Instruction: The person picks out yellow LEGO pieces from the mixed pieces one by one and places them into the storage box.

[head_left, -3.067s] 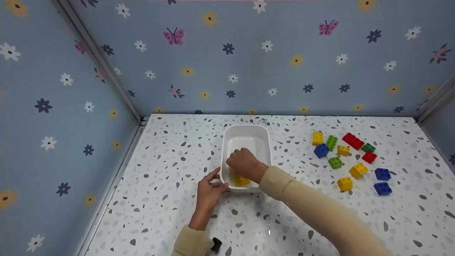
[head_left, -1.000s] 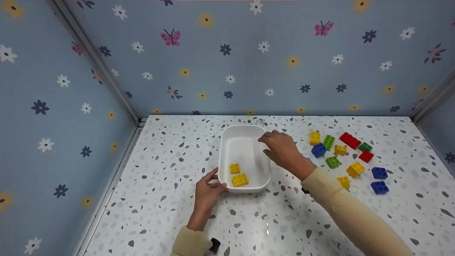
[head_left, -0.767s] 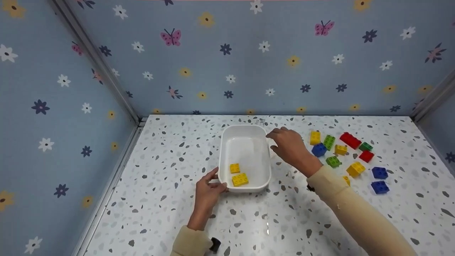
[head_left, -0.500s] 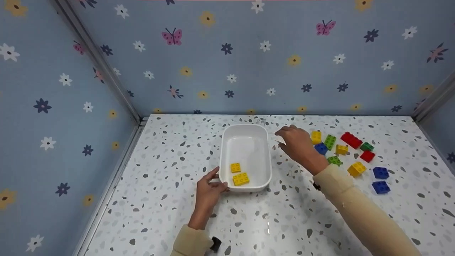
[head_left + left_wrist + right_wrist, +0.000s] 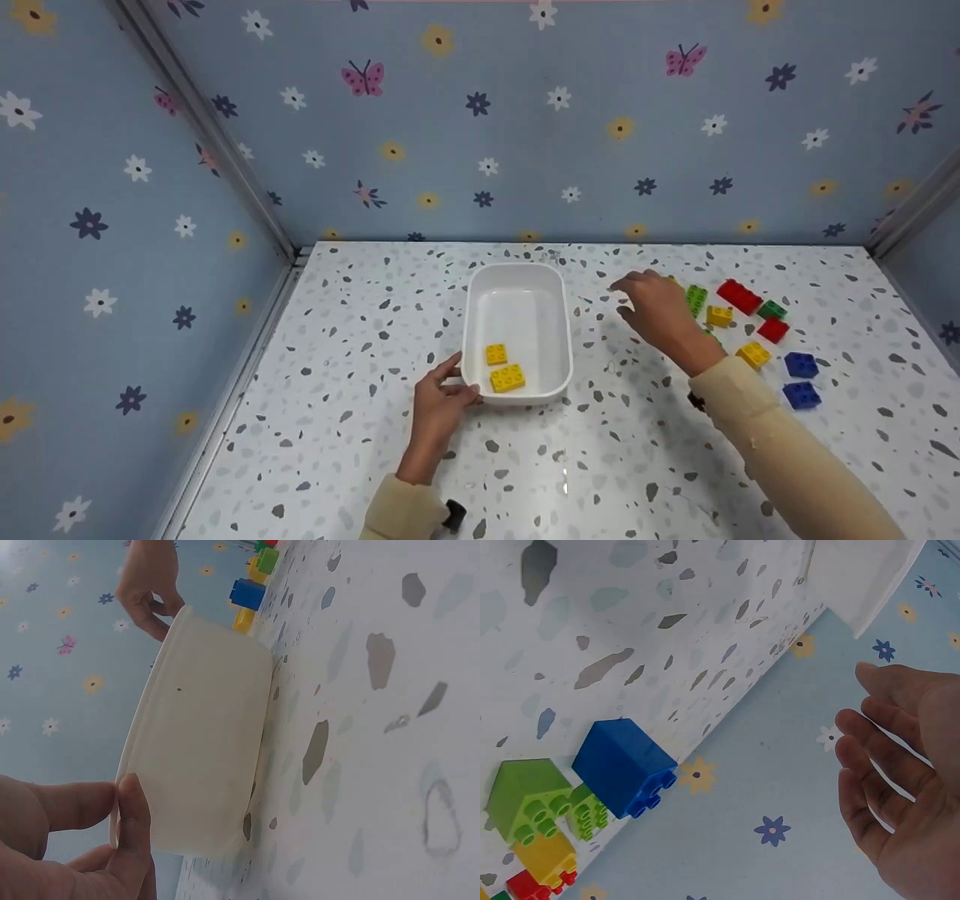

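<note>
My left hand [image 5: 437, 409] pinches the near-left corner rim of a white plastic tub [image 5: 555, 379]; the left wrist view shows thumb and fingers on either side of that rim. Inside the tub lie a small yellow building block [image 5: 496, 354] and a larger yellow building block [image 5: 508, 378]. My right hand [image 5: 660, 311] hovers right of the tub with loosely bent fingers and nothing in them. It covers part of the block group in the head view. In the right wrist view a blue block [image 5: 622, 765] and a light green block [image 5: 529, 795] stand close by, apart from the hand.
Loose blocks lie on the speckled white table [image 5: 337, 375] at right: a long red block [image 5: 739, 297], a short red block [image 5: 772, 329], a dark green block [image 5: 771, 310], yellow ones and two blue blocks [image 5: 802, 380]. Flower-patterned panels [image 5: 525, 150] enclose the back and sides.
Three seconds ago my right hand was inside the tub over the yellow blocks. It has since lifted out and moved right, towards the loose blocks. The left hand has stayed on the rim.
</note>
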Demonstrator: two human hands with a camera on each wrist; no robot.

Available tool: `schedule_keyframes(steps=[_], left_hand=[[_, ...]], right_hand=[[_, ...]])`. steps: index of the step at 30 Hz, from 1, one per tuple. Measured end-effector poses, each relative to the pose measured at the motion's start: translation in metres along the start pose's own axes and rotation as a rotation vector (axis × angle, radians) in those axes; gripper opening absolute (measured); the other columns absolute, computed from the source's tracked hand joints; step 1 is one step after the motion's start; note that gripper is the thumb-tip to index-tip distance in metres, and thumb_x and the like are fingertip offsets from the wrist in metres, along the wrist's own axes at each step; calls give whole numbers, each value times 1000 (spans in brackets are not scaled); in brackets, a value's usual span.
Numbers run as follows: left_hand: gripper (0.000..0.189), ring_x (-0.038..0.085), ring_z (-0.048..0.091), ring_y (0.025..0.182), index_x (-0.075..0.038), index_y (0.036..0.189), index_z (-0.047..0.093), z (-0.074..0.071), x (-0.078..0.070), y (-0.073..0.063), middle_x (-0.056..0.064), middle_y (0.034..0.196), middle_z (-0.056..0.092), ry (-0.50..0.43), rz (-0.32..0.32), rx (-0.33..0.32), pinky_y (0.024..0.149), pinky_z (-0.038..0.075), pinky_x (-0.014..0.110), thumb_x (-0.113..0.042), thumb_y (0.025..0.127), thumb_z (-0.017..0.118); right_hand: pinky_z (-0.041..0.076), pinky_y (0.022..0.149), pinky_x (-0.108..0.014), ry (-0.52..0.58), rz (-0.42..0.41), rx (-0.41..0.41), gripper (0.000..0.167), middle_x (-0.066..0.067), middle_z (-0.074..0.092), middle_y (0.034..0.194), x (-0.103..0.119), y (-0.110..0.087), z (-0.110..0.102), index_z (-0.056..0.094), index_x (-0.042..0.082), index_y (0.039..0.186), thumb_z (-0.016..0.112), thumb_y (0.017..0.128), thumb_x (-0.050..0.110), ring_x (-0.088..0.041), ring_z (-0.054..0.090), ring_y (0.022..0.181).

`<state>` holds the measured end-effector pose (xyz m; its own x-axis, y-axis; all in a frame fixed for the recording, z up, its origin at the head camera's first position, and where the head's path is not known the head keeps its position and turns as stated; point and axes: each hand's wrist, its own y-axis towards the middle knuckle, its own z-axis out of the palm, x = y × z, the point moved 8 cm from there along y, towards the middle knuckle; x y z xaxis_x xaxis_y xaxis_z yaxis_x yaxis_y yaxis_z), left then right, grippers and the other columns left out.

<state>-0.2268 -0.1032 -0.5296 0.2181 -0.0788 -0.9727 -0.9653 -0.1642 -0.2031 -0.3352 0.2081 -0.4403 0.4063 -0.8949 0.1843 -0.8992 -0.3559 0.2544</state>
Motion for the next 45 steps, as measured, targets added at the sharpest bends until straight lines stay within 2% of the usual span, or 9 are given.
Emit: schedule_keyframes(steps=[6,15,29,36,42,45], left_hand=[[63,22,69,93,2,153,53,0,-1,-1,22,128,60,-1,0,0,82,66,33,9,93,70],[62,21,69,93,3,152,53,0,-1,-1,21,129,58,-7,5,-1,82,66,32,9,93,70],[63,22,68,94,1,153,53,0,-1,-2,21,130,60,4,-15,-6,83,66,32,8,94,71],[62,24,67,97,2,153,53,0,-2,-2,23,131,59,-18,-7,3,82,66,31,9,93,70],[62,23,70,93,4,152,52,0,0,-1,24,129,59,-31,7,11,81,66,31,10,93,69],[62,21,70,91,4,152,53,0,0,0,23,128,60,-32,7,10,80,66,31,10,93,69]], right_hand=[[62,90,-57,17,-1,3,32,-24,74,118,-12,-11,-1,76,-5,120,81,89,0,-43,68,104],[62,87,-59,-30,-7,-4,31,-24,75,116,-23,-21,-1,76,-6,116,83,86,-2,-44,69,103],[62,91,-56,-39,21,47,32,-25,75,117,-33,-39,-1,76,-5,118,83,87,-2,-43,68,101],[58,98,-60,-46,35,63,36,-25,74,119,-37,-50,-1,76,-4,121,84,86,1,-44,67,105],[56,100,-64,-59,41,35,38,-25,73,122,-40,-62,-4,76,-3,120,87,84,1,-47,67,112],[57,99,-64,-55,50,23,38,-25,74,120,-44,-68,-5,77,-3,119,88,83,1,-47,68,109]])
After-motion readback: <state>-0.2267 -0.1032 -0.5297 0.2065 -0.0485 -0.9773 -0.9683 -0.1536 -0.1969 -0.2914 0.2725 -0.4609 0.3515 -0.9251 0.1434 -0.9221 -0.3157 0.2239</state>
